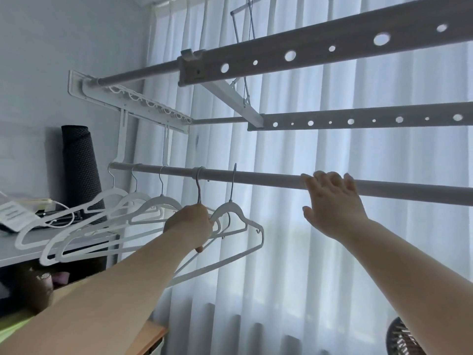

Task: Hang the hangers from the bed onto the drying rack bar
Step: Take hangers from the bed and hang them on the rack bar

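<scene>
Left grip is clenched round the neck of a white hanger whose hook is looped over the drying rack bar. Right grip is released, fingers laid flat on top of the bar, well right of the hangers.

Risks (judgement):
- Hook looks seated, but the hand hasn't let go. A tug down or sideways on release could pull it off, or slide it into the neighbouring hanger just to the right.
- The bodies of those 2 overlap below the hand. Shoulders or notches could snag, and one could lift the other off.
- The bar hangs on thin drop links, so weight from the right grip could swing it and shake hooks loose.

Counts:
- 5 hangers at the bar: 3 free hangers at left, 1 in the left grip, 1 beside it. That last hook is edge-on and appears to be over the bar.
- 1 round bar, with 2 perforated rails above.
- Bed not in view, so hangers left there can't be counted.
</scene>
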Available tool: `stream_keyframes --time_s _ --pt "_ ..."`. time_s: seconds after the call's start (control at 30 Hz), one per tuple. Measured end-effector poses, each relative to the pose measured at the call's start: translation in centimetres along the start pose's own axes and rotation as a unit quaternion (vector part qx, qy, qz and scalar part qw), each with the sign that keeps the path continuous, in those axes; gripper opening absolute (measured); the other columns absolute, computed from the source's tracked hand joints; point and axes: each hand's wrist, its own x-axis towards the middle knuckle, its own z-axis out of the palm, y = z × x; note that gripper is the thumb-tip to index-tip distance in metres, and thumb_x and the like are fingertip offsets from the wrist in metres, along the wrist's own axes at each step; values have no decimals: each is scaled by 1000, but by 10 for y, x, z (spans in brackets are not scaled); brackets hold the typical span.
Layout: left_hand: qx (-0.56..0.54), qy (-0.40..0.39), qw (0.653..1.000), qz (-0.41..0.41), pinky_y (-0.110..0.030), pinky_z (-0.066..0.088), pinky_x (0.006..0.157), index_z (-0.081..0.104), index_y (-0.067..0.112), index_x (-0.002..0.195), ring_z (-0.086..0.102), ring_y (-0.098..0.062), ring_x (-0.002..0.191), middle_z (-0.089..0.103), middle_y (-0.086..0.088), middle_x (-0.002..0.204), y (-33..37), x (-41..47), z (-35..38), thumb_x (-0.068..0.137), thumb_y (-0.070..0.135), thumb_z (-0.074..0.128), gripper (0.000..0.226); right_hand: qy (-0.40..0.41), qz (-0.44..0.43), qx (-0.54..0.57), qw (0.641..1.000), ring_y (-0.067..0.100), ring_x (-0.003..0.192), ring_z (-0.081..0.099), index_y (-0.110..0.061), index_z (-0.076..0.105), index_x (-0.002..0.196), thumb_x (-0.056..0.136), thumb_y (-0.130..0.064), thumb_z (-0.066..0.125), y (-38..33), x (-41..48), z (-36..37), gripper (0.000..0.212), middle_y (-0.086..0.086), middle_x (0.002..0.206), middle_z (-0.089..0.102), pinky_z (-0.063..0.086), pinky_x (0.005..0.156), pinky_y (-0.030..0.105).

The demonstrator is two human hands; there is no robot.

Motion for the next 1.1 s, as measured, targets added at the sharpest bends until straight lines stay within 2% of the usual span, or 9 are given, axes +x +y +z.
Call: stream_keyframes --time_s 0.37,0.57,0.7,0.8,0.87,0.9,0.97,1.0,1.1 --pt "25 -2 1000 -1 -34 58 75 58 8 98 67 -19 57 72 -5 85 3 5 15 95 18 34 26 13 -16 -6 1000 26 140 12 -19 5 146 95 -29 37 6 -2 3 61 5 152 13 1 116 42" --pt "30 -1 999 12 -29 54 74 56 12 88 64 -20 62 70 -7 77 6 -2 13 94 29 36 27 14 -11 7 1000 26 142 6 -19 5 146 95 -30 37 7 -4 2 61 5 154 8 -2 117 42" --pt "8 17 1000 7 -30 45 78 61 9 102 60 -28 93 65 -9 96 4 -8 6 92 33 44 31 27 -6 25 999 25 143 3 -18 11 143 94 -30 39 6 -6 3 58 4 154 7 -3 117 41" --pt "-29 52 998 13 -31 43 84 58 12 112 57 -25 105 62 -5 108 -1 -16 1 92 35 47 32 48 -11 41 998 25 144 -2 -16 15 143 94 -29 41 3 -12 8 57 5 155 3 -3 117 39" --pt "-52 101 993 32 -31 43 87 57 13 114 56 -24 108 61 -4 117 -5 -24 -2 92 34 48 31 81 -22 76 994 30 143 8 -11 28 141 89 -22 52 -1 -18 16 59 12 154 15 5 117 40" --pt "-69 126 989 43 -31 43 86 58 13 112 56 -23 107 62 -4 116 -9 -29 -4 92 32 49 29 118 -29 90 988 34 139 24 -6 42 134 80 -18 63 -3 -19 22 59 18 147 31 17 114 44" --pt "-104 163 979 58 -28 43 83 61 13 107 57 -21 103 64 -1 109 -18 -40 -6 92 28 50 24 176 -44 109 977 38 111 58 -3 64 108 53 -13 83 -9 -20 32 58 20 117 61 45 93 48" --pt "-118 176 975 59 -26 42 81 62 14 105 58 -19 100 64 2 103 -23 -47 -7 92 26 50 22 195 -55 119 972 37 97 65 -4 67 98 46 -13 85 -13 -21 36 56 17 104 67 51 81 48" --pt "-158 188 968 48 -20 41 71 65 21 91 58 -15 87 63 10 82 -48 -79 -2 91 18 52 14 255 -121 212 936 26 79 67 -12 65 90 67 -26 61 -36 -33 51 27 4 87 69 54 68 31"
